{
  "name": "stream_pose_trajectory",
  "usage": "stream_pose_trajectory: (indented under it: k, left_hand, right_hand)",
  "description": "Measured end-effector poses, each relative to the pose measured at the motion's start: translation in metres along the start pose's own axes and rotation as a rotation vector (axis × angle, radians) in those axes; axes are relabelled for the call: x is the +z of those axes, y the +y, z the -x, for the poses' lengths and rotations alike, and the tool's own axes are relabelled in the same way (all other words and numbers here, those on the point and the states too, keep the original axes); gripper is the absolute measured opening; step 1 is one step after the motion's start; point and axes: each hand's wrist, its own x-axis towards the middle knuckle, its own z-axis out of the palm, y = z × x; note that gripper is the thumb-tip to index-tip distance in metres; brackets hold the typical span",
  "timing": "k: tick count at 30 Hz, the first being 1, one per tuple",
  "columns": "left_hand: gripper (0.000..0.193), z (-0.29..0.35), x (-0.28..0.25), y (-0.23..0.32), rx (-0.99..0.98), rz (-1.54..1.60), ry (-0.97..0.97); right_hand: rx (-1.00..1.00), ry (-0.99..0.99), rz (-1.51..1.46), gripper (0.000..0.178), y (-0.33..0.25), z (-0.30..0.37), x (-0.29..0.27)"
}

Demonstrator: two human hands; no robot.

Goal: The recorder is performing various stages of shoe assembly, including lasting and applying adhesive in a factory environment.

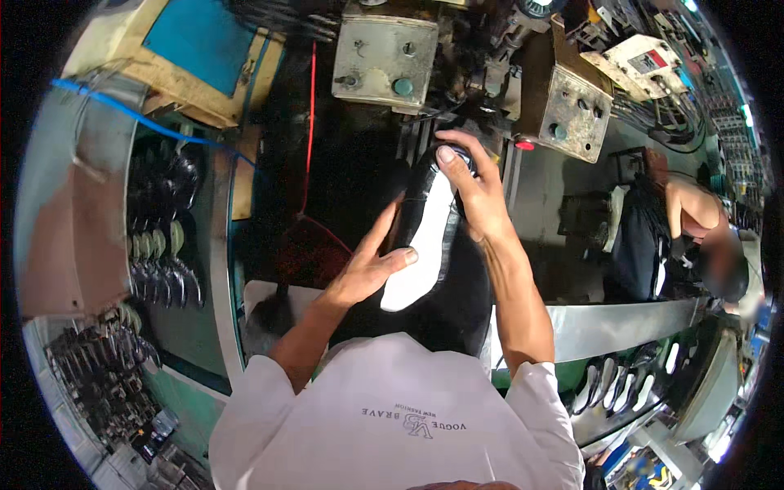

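the sole piece (425,237) is white, the shoe upper (450,253) black, the hose (135,117) blue

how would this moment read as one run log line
left hand: thumb on white sole | right hand: gripping far end of black shoe | sole: facing camera | beyond: metal control box

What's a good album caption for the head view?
Left hand and right hand hold a black shoe, white side up.

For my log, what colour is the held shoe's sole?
The sole is white, clearest in the head view.
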Motion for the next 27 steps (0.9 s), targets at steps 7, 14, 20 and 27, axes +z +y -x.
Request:
stream_pose_trajectory:
  k: [7, 14, 20, 27]
  left_hand:
    - [0.091, 0.061, -0.021, -0.03, 0.064, 0.083, 0.093]
    - [0.084, 0.126, -0.042, -0.043, 0.036, 0.209, 0.248]
    - [0.097, 0.226, -0.125, -0.053, -0.183, 0.005, 0.756]
    - [0.108, 0.397, -0.273, -0.065, -0.414, -0.6, 1.462]
  right_hand:
    - [0.398, -0.192, -0.459, 0.045, -0.016, 0.032, 0.039]
    - [0.231, -0.194, 0.087, 0.05, 0.033, 0.039, 0.108]
    - [0.395, -0.459, -0.103, 0.068, 0.036, 0.065, 0.129]
    - [0.448, -0.333, -0.023, 0.05, 0.079, 0.07, 0.083]
